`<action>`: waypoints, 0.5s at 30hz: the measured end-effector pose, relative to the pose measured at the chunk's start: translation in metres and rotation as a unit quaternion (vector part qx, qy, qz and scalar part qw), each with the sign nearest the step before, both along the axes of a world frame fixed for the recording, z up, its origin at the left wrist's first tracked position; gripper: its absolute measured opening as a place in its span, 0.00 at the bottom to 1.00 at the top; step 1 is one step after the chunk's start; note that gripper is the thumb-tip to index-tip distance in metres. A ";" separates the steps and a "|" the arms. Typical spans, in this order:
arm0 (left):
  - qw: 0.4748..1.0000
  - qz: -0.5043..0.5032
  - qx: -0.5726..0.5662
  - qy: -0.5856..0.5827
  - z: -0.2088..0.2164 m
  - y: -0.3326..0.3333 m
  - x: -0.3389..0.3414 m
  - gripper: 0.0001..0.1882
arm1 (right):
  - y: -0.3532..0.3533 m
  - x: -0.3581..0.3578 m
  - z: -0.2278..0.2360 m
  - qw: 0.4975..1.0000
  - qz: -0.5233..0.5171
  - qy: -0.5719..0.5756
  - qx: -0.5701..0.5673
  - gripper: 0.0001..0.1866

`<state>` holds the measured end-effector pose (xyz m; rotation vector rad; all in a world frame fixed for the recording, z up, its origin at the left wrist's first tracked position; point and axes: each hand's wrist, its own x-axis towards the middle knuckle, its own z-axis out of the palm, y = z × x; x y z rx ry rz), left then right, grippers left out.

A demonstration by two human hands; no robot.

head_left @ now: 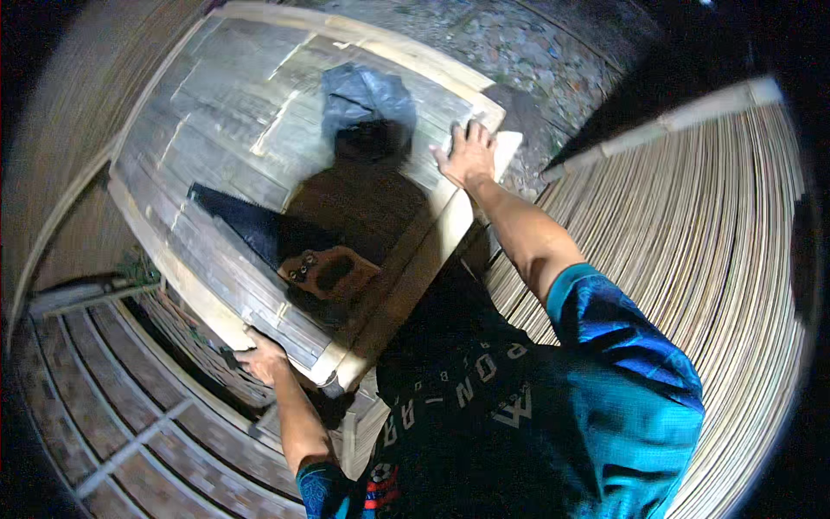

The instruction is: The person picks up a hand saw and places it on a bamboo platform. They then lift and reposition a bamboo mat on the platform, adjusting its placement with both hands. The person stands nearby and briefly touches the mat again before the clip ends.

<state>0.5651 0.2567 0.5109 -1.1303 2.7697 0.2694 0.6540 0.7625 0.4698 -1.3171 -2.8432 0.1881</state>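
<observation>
A low table with a top of grey wooden slats and a pale wooden rim lies in front of me. My left hand grips its rim at the near left, partly curled round the edge. On the right side, my right hand rests on the rim near the corner, its fingers spread. A handsaw lies on the slats, with a dark blade and a brown wooden handle partly in my shadow. Farther back on the top is a crumpled grey-blue plastic bag; its near part is in shadow.
A wall of thin upright bamboo strips stands close on my right, topped by a pale pole. At the lower left is a slatted bamboo structure. Stony ground lies beyond the table, and a brown surface rises at the left.
</observation>
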 end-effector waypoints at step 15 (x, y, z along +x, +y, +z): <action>1.000 0.013 0.001 -0.010 -0.006 0.003 0.006 0.55 | 0.025 0.035 -0.020 0.990 0.140 -0.026 0.020 0.46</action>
